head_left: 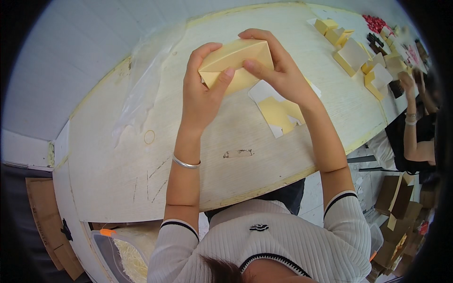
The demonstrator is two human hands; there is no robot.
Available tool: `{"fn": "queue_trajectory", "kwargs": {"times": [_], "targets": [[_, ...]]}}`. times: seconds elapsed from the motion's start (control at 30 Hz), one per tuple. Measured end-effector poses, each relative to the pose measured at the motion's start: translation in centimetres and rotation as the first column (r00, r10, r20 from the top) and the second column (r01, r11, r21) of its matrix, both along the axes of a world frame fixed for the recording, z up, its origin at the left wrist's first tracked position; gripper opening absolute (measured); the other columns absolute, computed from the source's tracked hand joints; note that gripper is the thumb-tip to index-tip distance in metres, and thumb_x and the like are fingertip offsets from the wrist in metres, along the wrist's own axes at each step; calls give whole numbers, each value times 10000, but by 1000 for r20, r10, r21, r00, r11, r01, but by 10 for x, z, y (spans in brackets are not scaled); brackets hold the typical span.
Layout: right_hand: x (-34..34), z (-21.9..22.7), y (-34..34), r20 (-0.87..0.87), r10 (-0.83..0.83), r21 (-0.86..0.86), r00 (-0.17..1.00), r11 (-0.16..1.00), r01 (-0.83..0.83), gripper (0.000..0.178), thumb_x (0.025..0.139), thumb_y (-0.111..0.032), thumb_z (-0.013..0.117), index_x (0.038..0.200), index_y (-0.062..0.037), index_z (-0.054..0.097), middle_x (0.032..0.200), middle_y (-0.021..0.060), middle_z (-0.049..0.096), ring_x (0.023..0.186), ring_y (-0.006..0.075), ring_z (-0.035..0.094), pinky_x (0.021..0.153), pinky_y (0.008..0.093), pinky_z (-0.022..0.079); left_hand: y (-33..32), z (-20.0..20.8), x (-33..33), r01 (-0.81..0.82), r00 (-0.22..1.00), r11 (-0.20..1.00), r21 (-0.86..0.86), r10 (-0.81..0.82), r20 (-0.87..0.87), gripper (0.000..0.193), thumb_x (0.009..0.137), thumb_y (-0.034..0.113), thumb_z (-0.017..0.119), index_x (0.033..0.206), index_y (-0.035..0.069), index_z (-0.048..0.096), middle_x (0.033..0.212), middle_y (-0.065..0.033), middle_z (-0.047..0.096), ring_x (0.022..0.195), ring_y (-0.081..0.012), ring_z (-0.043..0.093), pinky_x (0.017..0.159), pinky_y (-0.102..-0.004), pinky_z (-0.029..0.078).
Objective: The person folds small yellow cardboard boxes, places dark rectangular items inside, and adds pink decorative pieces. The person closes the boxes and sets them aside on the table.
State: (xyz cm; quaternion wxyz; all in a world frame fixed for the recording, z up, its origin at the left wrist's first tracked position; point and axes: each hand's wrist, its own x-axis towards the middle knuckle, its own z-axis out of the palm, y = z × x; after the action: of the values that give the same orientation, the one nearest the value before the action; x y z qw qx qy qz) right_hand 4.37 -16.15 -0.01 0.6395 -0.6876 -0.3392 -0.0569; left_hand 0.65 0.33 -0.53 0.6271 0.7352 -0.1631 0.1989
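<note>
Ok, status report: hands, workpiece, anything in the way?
Left hand and right hand gripping pale yellow rectangular cardboard box. Flat yellow-and-white cardboard piece partly beneath right forearm. Nothing visibly blocking.

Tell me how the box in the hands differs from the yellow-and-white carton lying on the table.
The box is folded into a solid shape; the carton lies flat.
The box is held up between the left hand and right hand; the carton rests on the table, partly hidden by the right forearm.
Both show pale yellow.
</note>
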Motion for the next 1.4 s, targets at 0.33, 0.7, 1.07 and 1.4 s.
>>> {"fn": "queue_trajectory", "kwargs": {"times": [0.33,0.7,1.07,1.4], "targets": [[2,10,-15,-311,308,208,899,945,-252,347,875,-292,515,1178,-122,523,1079,25,539,1016,130,495,870,266,388,17,10,-3,265,908,929,-258,-331,-258,379,824,152,557,1185,74,472,1119,-28,497,1045,-136,445,868,-262,359],[33,57,-154,429,-658,-568,619,337,751,554,849,-421,520,1267,-86,379,1271,162,323,1149,269,342,951,355,335,27,27,-16,27,986,989,-143,-50,-157,464,888,337,461,1262,71,390,1322,-101,391,1269,-272,301,1021,-463,227],[-9,-123,-88,533,-125,-560,837,690,460,301,759,-308,628,659,-37,543,695,107,499,716,269,481,648,365,386,10,22,-15,24,984,998,-66,-36,-172,373,873,275,500,1184,71,482,1243,-88,475,1224,-228,372,1016,-425,262],[-7,-119,-80,496,-359,-554,791,571,606,263,755,-282,626,683,-38,561,808,120,514,725,265,458,649,362,353,-12,-1,-10,218,932,955,201,-143,-333,417,813,273,605,1176,97,501,1199,-86,511,1159,-230,436,953,-422,319]]}}
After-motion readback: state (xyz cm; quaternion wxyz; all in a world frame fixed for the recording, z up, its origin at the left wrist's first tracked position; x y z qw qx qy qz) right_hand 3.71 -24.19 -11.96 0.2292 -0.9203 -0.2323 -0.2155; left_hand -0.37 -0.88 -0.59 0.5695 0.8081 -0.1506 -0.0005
